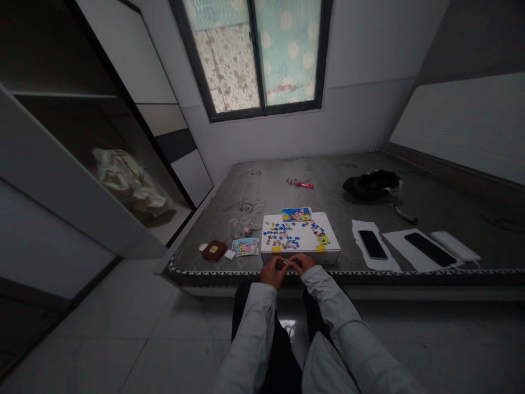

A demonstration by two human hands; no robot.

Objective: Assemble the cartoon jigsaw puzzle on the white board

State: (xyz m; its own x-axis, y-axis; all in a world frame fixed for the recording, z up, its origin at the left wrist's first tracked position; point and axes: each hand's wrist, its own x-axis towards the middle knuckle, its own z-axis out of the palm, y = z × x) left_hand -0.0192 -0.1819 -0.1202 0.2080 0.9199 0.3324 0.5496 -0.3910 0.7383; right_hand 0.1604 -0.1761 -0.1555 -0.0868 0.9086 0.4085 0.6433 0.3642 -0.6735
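Observation:
Both hands meet at the near edge of a white box (268,256) that lies on the mattress. My left hand (274,272) is closed, its fingertips pinching a small puzzle piece (286,261). Against the same piece press the closed fingers of my right hand (302,263). Loose jigsaw pieces (283,232), mostly blue, are scattered over the left and middle of the box top. A joined strip of puzzle (322,235) with a yellow cartoon figure lies at the right. Along the box's far edge rests a colourful picture card (296,214).
Left of the box lie a cartoon sheet (246,247), a brown case (214,250) and a white cable (258,208). To the right are two phones (372,244) (430,249) and a white power strip (455,246). A black cap (371,185) and red packet (301,184) sit farther back.

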